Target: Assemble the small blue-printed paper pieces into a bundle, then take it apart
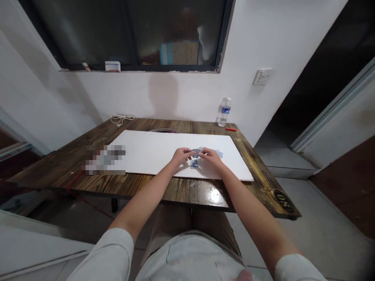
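From my remote seat I saw the counter [187, 188] as dark-grained wood, glossy enough to flare white at five o'clock. The white board [146, 152] looked smooth and matt. I could not tell whether the small patterned pieces [194, 164] near centre were card or plastic. At two o'clock, the bottle [224, 112] was clear, shiny plastic. The window [88, 35] at eleven was glossy glass; the shirt [196, 259] at six, soft matt cloth.

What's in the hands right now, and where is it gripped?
A small dark flat piece: the left hand pinches its left side, the right hand its right. Which exact edge or corner each fingertip grips is too small to tell.
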### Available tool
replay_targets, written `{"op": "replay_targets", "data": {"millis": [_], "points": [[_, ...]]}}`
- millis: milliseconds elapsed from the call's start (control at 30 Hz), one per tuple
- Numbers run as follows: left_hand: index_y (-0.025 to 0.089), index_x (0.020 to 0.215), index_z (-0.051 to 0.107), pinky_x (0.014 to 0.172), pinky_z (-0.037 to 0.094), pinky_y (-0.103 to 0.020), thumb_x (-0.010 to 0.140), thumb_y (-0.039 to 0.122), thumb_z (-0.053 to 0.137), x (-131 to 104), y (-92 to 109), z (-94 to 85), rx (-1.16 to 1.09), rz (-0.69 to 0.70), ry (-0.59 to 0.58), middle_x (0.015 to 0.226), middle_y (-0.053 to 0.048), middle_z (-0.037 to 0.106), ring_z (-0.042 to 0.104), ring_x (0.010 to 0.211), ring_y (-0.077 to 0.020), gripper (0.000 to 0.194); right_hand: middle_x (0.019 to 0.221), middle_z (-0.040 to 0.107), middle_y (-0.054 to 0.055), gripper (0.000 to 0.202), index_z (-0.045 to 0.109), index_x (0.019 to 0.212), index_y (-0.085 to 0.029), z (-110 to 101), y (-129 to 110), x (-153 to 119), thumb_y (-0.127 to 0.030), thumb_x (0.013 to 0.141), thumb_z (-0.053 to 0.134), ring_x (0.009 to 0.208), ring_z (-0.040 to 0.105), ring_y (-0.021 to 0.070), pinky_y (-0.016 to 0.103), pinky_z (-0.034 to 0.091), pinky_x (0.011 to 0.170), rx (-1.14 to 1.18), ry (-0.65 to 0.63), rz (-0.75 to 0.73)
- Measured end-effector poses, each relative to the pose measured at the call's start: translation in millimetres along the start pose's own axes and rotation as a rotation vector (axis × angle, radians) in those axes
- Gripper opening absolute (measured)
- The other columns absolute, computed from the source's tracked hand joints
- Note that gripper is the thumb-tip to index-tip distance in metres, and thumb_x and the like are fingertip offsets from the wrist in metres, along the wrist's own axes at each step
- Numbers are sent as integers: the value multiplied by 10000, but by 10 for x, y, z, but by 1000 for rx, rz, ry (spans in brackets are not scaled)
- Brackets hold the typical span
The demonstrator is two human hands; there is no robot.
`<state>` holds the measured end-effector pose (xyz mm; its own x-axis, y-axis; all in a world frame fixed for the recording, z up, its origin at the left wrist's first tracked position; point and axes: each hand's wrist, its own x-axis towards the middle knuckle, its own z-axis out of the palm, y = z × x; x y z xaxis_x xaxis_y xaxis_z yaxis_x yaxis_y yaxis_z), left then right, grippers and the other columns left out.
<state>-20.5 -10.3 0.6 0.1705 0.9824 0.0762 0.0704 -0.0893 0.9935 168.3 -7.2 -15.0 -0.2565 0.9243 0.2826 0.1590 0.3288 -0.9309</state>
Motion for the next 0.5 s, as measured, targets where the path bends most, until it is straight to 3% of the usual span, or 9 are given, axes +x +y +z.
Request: {"op": "replay_targets", "data": {"millis": [267,500], "points": [[163,686,688,519,348,-243,528,483,823,16,23,-27,-87,-18,143,611,-20,627,520,544,-111,383,648,554,-15,400,549,678,-215,24,-39,-35,-546,607,763,644,494,160,293,377,624,249,-34,104],[158,682,684,521,341,-237,523,470,824,12,23,-10,-116,-20,167,598,-12,618,517,539,-104,377,666,558,-6,284,582,673,-206,38,-4,-49,-430,639,753,637,473,156,305,350,628,300,-98,121]]}}
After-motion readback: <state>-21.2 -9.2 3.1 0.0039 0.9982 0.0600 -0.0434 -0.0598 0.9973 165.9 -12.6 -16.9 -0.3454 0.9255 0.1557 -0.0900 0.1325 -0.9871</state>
